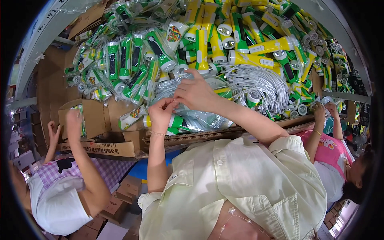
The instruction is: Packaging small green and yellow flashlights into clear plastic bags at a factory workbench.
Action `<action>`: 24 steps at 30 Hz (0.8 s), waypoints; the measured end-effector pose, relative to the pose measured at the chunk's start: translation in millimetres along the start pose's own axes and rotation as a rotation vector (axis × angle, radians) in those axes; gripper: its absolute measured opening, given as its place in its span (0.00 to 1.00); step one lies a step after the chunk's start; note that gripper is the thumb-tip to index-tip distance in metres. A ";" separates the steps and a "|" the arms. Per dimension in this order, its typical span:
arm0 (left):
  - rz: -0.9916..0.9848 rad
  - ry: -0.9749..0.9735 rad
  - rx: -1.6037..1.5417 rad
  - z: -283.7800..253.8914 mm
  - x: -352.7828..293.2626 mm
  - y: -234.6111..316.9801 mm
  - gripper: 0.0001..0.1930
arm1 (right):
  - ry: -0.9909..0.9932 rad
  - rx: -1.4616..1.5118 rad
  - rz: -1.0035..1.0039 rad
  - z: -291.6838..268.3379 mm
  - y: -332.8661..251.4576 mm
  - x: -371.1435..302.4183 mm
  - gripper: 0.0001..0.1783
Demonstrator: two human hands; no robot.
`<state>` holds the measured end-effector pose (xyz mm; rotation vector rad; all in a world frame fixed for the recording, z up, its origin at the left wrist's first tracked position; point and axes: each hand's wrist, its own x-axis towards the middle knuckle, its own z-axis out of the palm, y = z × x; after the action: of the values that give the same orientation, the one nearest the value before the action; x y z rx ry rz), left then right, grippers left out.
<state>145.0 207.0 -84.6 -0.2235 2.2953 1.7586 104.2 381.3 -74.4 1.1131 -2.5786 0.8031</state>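
Observation:
In front of me, my left hand (162, 111) is closed, thumb and fingertips pinched together. My right hand (195, 93) meets it at the fingertips, its index finger raised and the other fingers bent inward. Whatever lies between the fingertips is too small or too clear to make out. Below and around both hands spread clear plastic bags (205, 119). A heap of yellow, green and white flashlights (202, 52) rises just beyond. To the right of my hands lies a bundle of white cables (262, 86). Flashlights in clear bags (113, 60) are piled at the left.
A cardboard edge (224, 134) runs between my body and the heap. An open small carton (86, 120) stands left, where a co-worker's hand (73, 120) reaches. Another co-worker's hands (320, 112) work at the right. Grey metal posts (38, 52) frame the far left.

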 end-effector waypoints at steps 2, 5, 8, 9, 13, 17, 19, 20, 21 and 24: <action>0.005 0.038 0.010 -2.5 -0.8 7.8 0.04 | -0.007 -0.010 -0.022 -4.1 2.3 3.4 0.07; 0.021 0.048 -0.057 -25.5 3.6 11.0 0.03 | -0.042 -0.010 -0.053 -24.5 14.4 8.6 0.07; 0.165 0.203 -0.103 -63.2 9.8 24.3 0.01 | -0.086 -0.084 -0.015 -47.4 52.6 -4.1 0.06; 0.183 0.278 -0.177 -77.5 13.3 34.8 0.01 | -0.108 -0.176 0.028 -54.6 64.1 -7.7 0.06; 0.341 0.399 -0.085 -117.5 42.8 65.2 0.03 | -0.019 -0.171 0.059 -58.7 68.4 4.2 0.07; 0.494 0.730 -0.244 -197.4 118.6 92.3 0.05 | 0.102 -0.047 0.261 -21.0 59.2 5.6 0.10; 0.634 0.769 -0.122 -230.7 173.9 90.4 0.05 | -0.043 -0.015 0.297 4.7 56.2 -10.5 0.11; 0.701 0.833 -0.068 -253.0 176.6 95.6 0.06 | -0.042 -0.039 0.267 21.4 46.6 -10.3 0.11; 0.703 0.831 -0.064 -265.3 187.8 95.2 0.06 | -0.040 -0.080 0.263 33.0 43.5 -12.3 0.11; 0.516 1.014 0.586 -296.5 218.6 71.7 0.11 | -0.161 -0.272 0.321 49.7 40.5 -12.8 0.10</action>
<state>-112.5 -54.6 -6.5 -0.5366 3.7614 1.1277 84.4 383.9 -136.7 0.7223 -2.9368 0.4140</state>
